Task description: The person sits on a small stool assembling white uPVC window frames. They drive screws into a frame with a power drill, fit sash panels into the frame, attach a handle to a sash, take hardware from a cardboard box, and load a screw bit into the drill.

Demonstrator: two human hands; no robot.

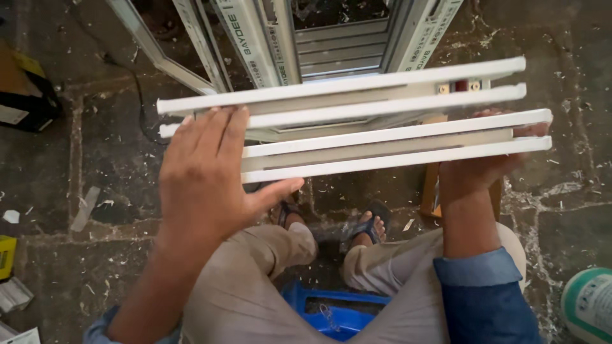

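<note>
So closest in, the person is sitting on a blue stool (331, 312), knees apart, sandalled feet (331, 226) on the gritty stone floor (76, 159) right below the hands. Just above that, both hands are on a pair of white plastic profile strips (395, 146) held out in front at about knee height. The strips run long-ways left to right, tilting up a touch toward the right hand's end, so the long axis goes straight across between the two hands, not away from the body. The left hand (204, 178) lies flat and spread over the left end, fingers straight and together on top, thumb sticking out along the near edge, more pressing or steadying than gripping as far as I can see. The right hand (478, 169) is under the right end, fingers wrapped up around the far side with the tips just peeking over, so it's cupping and carrying that end. Neither hand looks much nearer than the other; each has its own end. Beyond the hands, past the strips, a white window frame (331, 44) stands on the floor, with a black cable (137, 89) trailing off past the left hand.
</note>
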